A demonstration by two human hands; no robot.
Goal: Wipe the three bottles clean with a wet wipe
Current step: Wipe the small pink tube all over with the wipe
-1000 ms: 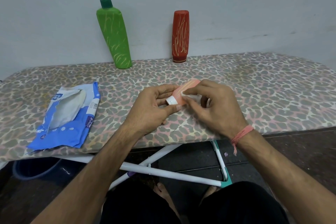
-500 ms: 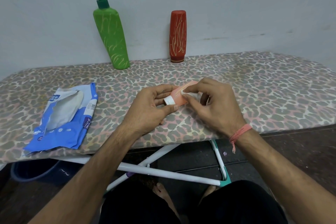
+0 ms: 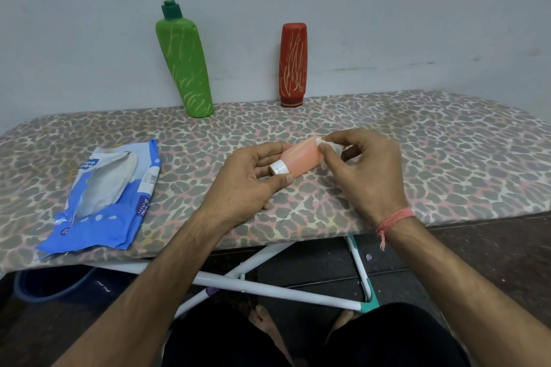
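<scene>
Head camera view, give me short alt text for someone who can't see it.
A left hand holds a small pink bottle while the right hand rubs it with a wet wipe. Green pump bottle and red bottle stand behind.

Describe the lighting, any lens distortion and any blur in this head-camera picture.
Head view: soft, even light with no glare; wide-angle lens leans the tall green pump bottle and bows the leopard-print board; hands, small pink bottle and white wet wipe are fairly sharp.
</scene>
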